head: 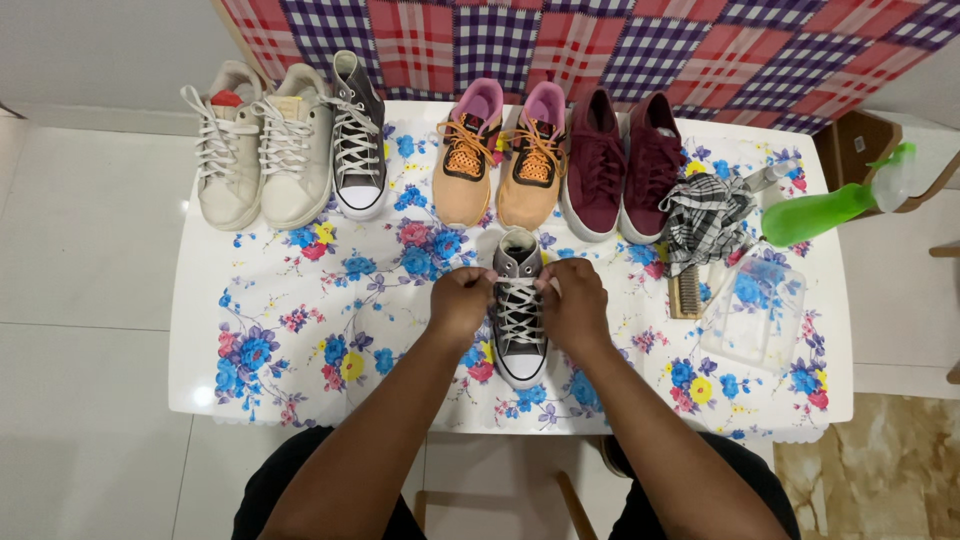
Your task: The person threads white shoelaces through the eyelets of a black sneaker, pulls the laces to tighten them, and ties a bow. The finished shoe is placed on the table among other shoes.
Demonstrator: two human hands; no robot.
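Note:
A grey high-top sneaker (520,320) with white laces and a white toe cap stands on the flowered tablecloth (300,330), toe pointing toward me. My left hand (462,298) pinches the lace at the sneaker's left side near the top eyelets. My right hand (575,300) pinches the lace on the right side. Both hands press close against the shoe's upper.
Along the far edge stand a white pair (262,150), the matching grey high-top (357,140), an orange-pink pair (505,150) and a maroon pair (620,165). At the right lie a checked cloth (705,215), a wooden brush (686,295), a green spray bottle (825,205) and a clear plastic container (755,315).

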